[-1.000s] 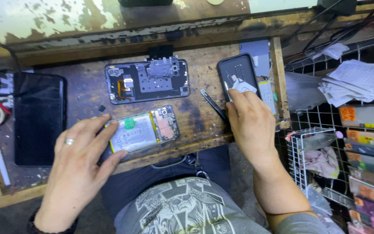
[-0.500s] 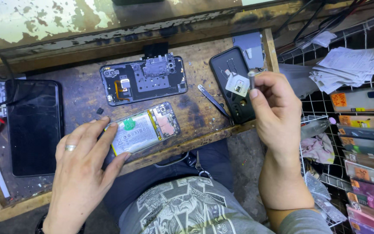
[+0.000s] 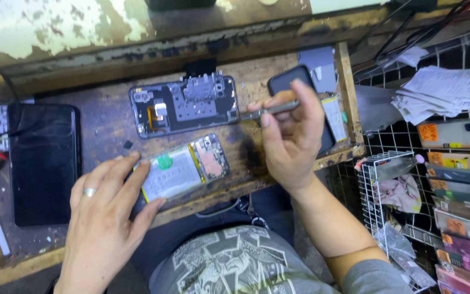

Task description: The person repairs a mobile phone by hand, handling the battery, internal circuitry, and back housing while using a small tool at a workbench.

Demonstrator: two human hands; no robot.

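Since the earlier frame our right hand had left the dark phone at the surface's right edge, its grip pinching tweezers toward the opened phone chassis; our left hand, fingers spread, steadied the battery-and-board assembly near the front edge.

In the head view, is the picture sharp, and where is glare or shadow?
Head view: mostly sharp; the right hand with the tweezers is slightly soft. Glare lies on the dark phone at left and the battery by the left hand. Below the bench edge is shadowed.
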